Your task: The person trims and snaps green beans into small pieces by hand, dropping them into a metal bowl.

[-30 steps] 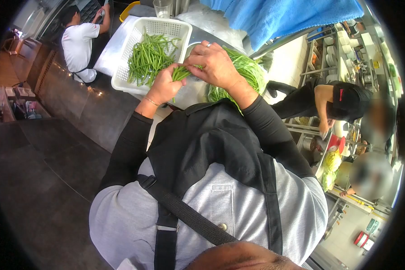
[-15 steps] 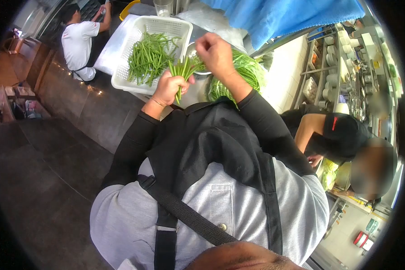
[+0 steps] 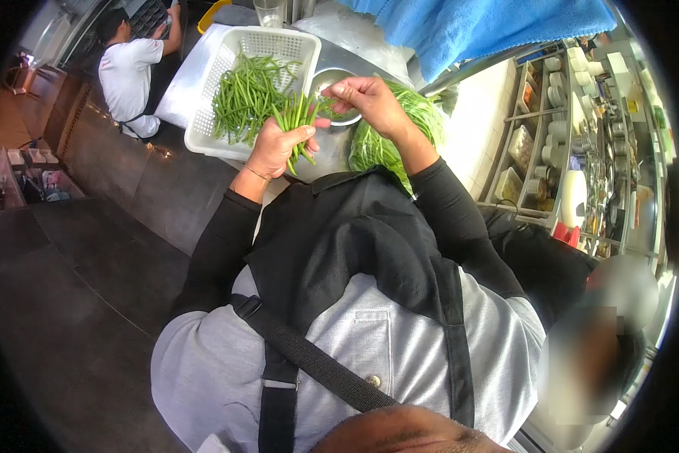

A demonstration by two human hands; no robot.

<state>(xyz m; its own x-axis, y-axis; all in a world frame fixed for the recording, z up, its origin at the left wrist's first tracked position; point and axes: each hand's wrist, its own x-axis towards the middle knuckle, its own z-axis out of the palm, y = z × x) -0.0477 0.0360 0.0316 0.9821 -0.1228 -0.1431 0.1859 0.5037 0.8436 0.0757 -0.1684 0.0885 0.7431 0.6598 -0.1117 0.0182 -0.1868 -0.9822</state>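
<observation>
My left hand [image 3: 274, 149] is closed round a small bunch of green beans [image 3: 298, 124], their tips fanned upward. Beside it, my right hand [image 3: 373, 106] has thumb and forefinger drawn together over a round metal bowl [image 3: 329, 77]; anything between them is too small to tell. Left of the bunch, a white perforated basket [image 3: 306, 47] contains a loose pile of green beans [image 3: 250, 97]. Small green bits appear inside the bowl. Below my right wrist lies a clear plastic bag of green leafy vegetables [image 3: 388, 143].
A blue cloth [image 3: 475, 30] hangs at the top right, beside clear plastic sheeting [image 3: 366, 38]. A glass [image 3: 268, 13] stands behind the basket. One person in white [image 3: 132, 75] works at far left; another in black [image 3: 543, 264] is close on my right. Shelves of dishes [image 3: 554, 113] line the right.
My right hand has moved slightly down and right, its fingers now less curled. My left hand has shifted a little left with the beans. The person on the right has moved closer behind me.
</observation>
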